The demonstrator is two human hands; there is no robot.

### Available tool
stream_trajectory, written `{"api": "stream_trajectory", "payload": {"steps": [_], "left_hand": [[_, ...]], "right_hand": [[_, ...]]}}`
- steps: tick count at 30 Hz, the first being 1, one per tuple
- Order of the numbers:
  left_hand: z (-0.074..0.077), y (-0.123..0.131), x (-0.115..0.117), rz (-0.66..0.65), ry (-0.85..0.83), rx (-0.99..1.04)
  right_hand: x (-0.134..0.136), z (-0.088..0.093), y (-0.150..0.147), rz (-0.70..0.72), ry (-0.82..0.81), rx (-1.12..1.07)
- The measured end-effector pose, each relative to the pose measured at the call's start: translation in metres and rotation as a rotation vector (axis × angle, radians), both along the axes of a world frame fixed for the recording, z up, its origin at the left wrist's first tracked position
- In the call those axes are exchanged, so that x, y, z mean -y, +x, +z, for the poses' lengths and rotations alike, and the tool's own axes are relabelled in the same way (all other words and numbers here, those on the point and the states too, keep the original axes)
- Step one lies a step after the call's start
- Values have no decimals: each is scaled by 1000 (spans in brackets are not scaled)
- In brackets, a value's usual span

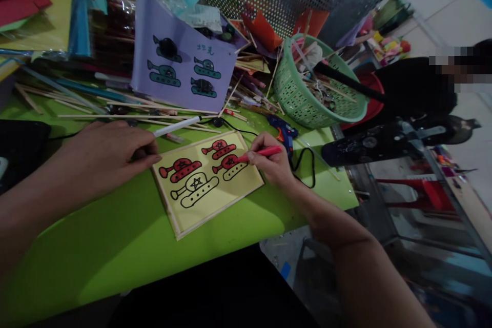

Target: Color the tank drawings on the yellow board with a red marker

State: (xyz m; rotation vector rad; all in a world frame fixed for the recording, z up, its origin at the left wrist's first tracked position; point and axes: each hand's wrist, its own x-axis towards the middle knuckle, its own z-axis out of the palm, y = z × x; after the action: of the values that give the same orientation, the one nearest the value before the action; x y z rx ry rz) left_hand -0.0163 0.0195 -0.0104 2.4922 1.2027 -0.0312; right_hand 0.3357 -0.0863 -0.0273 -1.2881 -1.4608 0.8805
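Note:
A yellow card [215,197] with several outlined tanks lies on the green table [115,246]; some tanks are filled in red, one is blank. My right hand [273,164] is closed round a red marker [258,154], and its tip rests on a tank at the card's right side. My left hand [107,156] lies at the card's upper left corner with its fingers curled round a white pen [177,126].
A purple sheet [184,59] with teal tanks leans behind the card. Wooden sticks are heaped at the back. A green basket [303,102] stands at the right, with a blue glue gun [282,130] and its black cord beside it. Another person sits at the far right.

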Motion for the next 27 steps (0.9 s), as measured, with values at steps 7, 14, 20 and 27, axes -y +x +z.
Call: {"api": "stream_trajectory", "payload": {"steps": [7, 14, 20, 27], "left_hand": [[-3, -2, -1, -12, 13, 32], [1, 3, 0, 19, 4, -27], [0, 0, 0, 6, 24, 12], [2, 0, -1, -7, 1, 46]], "right_hand": [[0, 3, -1, -5, -18, 40], [0, 1, 0, 3, -17, 43], [0, 2, 0, 12, -4, 33], [0, 5, -1, -11, -30, 53]]}}
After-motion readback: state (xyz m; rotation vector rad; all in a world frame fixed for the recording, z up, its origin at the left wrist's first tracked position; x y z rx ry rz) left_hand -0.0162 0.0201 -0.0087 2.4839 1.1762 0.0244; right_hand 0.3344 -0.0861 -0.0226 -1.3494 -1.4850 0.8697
